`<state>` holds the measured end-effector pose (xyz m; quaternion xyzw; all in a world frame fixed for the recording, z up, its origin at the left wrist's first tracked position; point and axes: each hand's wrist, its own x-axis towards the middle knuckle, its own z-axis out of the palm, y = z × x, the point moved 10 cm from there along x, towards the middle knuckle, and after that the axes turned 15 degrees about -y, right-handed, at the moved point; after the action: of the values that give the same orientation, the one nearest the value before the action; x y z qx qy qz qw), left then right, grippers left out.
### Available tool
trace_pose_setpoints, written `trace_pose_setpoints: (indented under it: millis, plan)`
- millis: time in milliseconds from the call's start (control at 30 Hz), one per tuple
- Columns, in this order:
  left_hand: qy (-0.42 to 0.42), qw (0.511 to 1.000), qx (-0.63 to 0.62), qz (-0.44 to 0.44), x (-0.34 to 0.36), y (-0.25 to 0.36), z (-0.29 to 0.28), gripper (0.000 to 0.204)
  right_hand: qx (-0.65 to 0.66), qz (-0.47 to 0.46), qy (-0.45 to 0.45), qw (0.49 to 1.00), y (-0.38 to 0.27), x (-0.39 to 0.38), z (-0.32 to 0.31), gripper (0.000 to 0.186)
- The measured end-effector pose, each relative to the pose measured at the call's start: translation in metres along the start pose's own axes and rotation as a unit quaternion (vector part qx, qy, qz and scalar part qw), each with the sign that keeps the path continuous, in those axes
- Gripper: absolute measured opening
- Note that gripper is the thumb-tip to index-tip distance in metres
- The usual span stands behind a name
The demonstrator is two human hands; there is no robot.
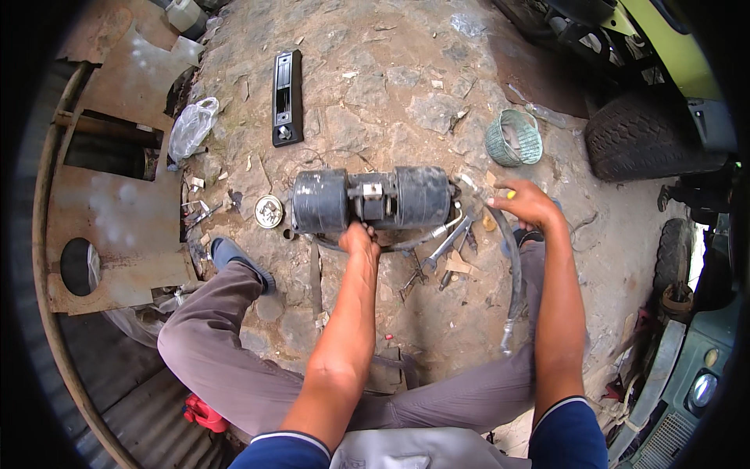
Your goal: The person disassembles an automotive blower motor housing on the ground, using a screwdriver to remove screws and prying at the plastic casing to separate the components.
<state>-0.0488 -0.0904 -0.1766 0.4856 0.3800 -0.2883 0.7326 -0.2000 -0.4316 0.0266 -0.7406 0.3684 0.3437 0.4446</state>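
Observation:
A black twin-drum blower unit [319, 202] lies on the stony ground between my feet. My left hand [361, 238] is closed at the near edge of its middle section, with the fingertips partly hidden. To the right of the unit, my right hand [528, 205] is pinched round a small yellow-ended thing [512, 195], mostly covered by the fingers. Beside those fingers a black hose [516, 270] curves down to a metal end fitting near my right thigh. Spanners [447, 244] and other hand tools lie just right of the unit's near side.
A round tin [269, 211] of small parts sits left of the unit. Beyond are a long black panel [287, 98], a clear plastic bag [194, 127] and a green basket [513, 138]. A tyre [648, 137] stands at right; rusty sheet metal [117, 227] leans at left.

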Motion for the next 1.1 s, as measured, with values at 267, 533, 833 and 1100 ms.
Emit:
trace_pose_setpoints:
  millis: [267,533,833,1100]
  plan:
    - [-0.070,0.997,-0.016,-0.017,-0.003,-0.007,0.000,0.011,-0.285,-0.011,0.015,0.958,-0.022,0.060,0.021,0.034]
    - [-0.020,1.000,0.004,0.008,-0.001,-0.010,-0.012,0.012,-0.313,-0.086,0.046,0.945,-0.037,0.023,0.036,0.022]
    - [-0.122,0.990,0.021,0.067,-0.005,-0.019,-0.046,0.014,-0.258,-0.157,0.022,0.953,-0.022,-0.002,0.072,0.019]
    - [-0.129,0.990,0.019,0.045,-0.012,-0.028,-0.058,0.023,-0.263,-0.150,-0.051,0.952,-0.022,0.004,0.083,0.022]
